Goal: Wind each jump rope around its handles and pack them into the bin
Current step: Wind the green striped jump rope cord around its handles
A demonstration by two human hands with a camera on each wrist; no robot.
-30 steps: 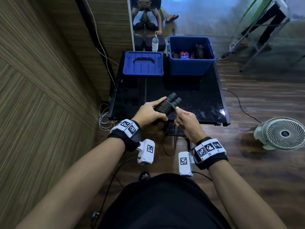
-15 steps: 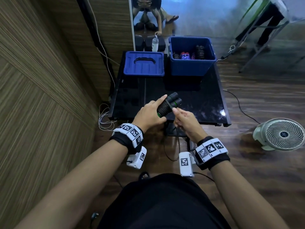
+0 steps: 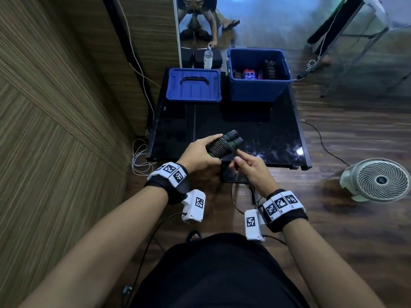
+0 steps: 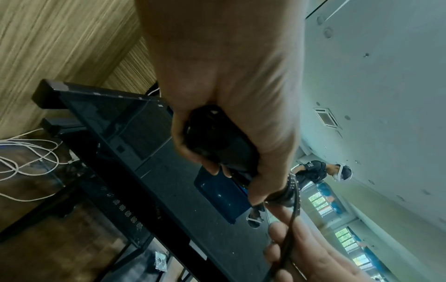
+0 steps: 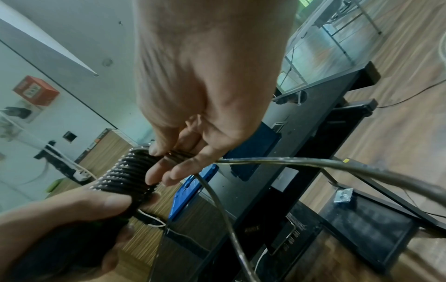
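black jump rope (image 3: pixel 219 146), mid-frame: left hand (image 3: pixel 200 153) grips coiled handles, right hand (image 3: pixel 251 168) pinches cord; winding step, remaining slack needs wrapping.

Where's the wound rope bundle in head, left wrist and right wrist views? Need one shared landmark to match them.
Head: rope bundle at centre, held by the left hand above the near table edge.
Left wrist: dark mass at centre, inside that hand's curled fingers.
Right wrist: coils at lower left, beside the right hand.
Shared landmark: blue lid.
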